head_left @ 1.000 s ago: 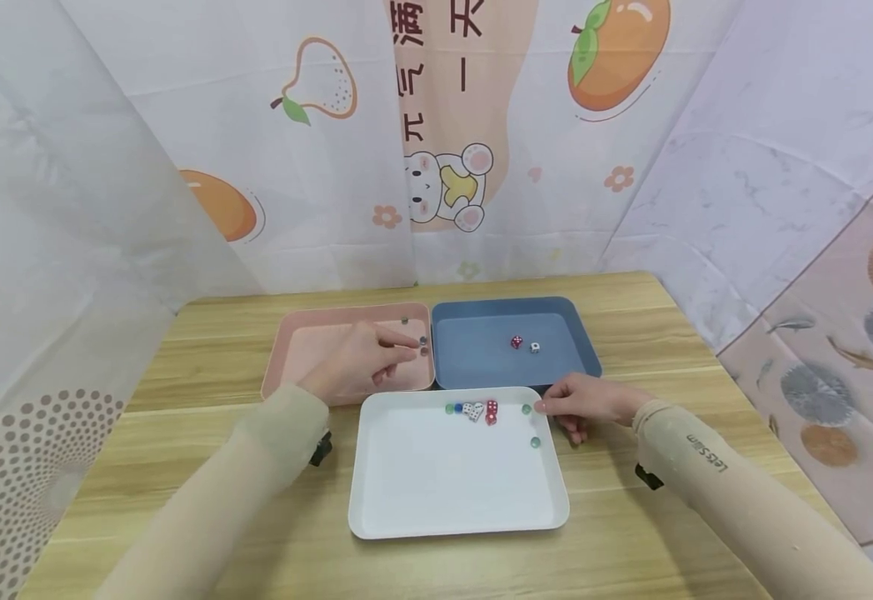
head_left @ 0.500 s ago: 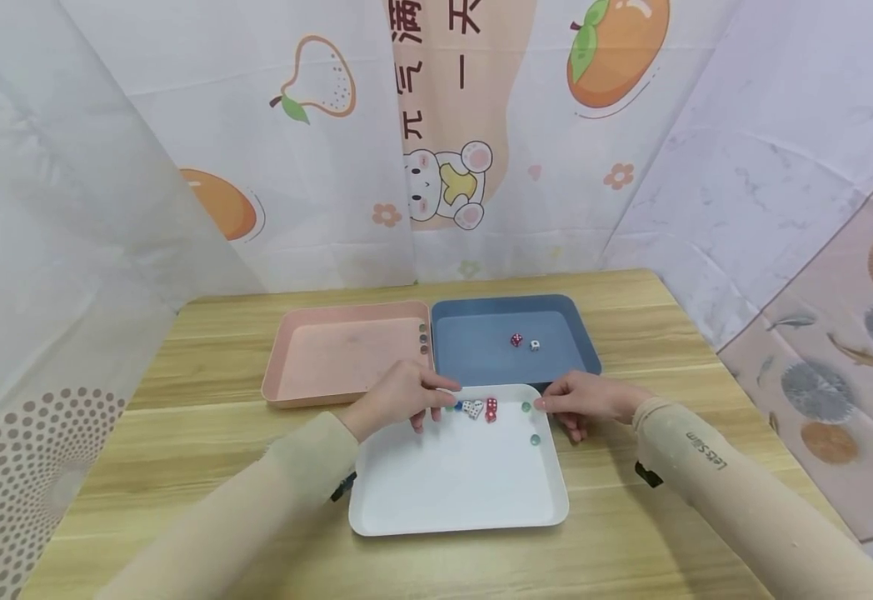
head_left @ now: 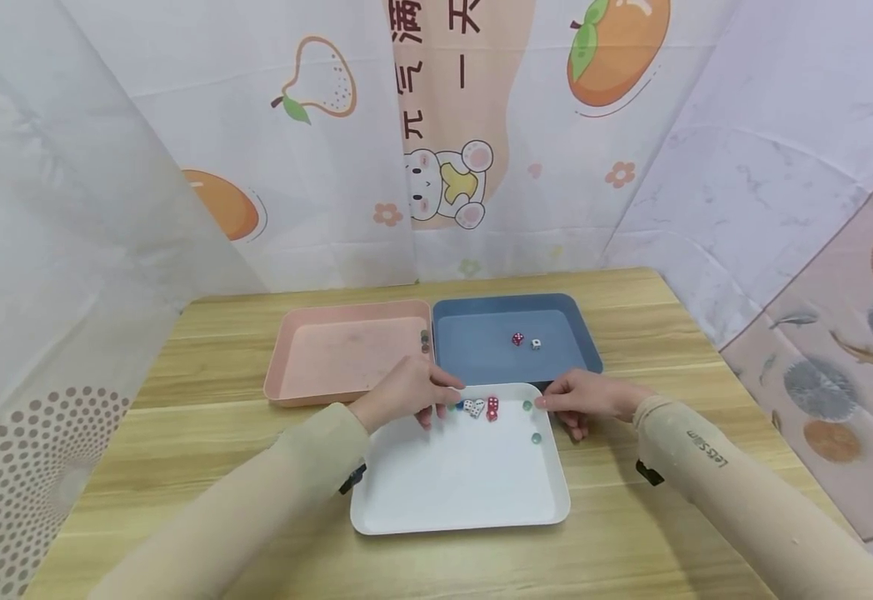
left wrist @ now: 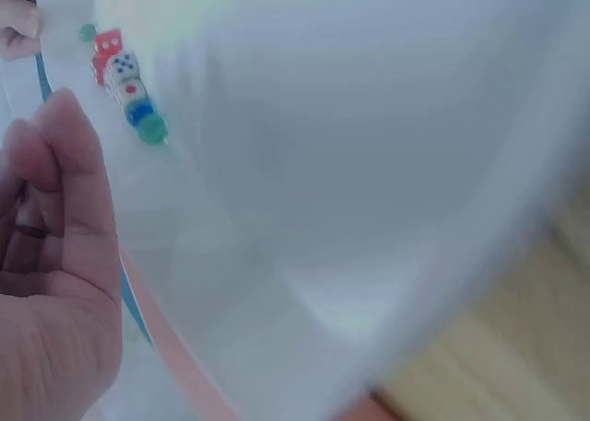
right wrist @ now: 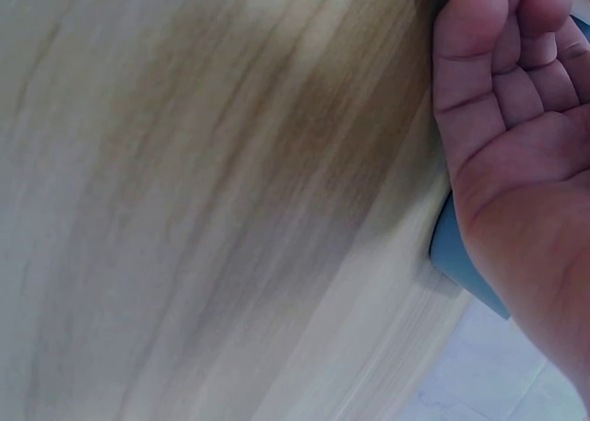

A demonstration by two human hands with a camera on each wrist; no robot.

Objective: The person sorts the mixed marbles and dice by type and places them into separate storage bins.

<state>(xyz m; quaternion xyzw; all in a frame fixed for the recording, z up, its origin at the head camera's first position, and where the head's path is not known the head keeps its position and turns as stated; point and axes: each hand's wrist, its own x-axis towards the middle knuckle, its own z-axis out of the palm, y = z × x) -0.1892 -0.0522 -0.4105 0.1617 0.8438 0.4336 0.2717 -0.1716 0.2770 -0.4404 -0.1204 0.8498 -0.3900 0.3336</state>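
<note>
My left hand is over the far left part of the white tray, with index finger and thumb reaching toward the left end of a row. The row holds a green marble, a blue piece, white dice and red dice. In the left wrist view that marble shows apart from the bent fingers. My right hand pinches the tray's far right rim; its other fingers curl below, outside the tray. Two more green marbles lie inside near this hand.
Behind, side by side, are a pink tray and a blue tray. Several small dark marbles line the pink tray's right wall. A red die and a white die lie in the blue one. The wooden table meets a curtain.
My left hand has moved from the pink tray to the white tray's dice row, leaving small marbles lined up along the pink tray's right wall. My right hand stays put.
</note>
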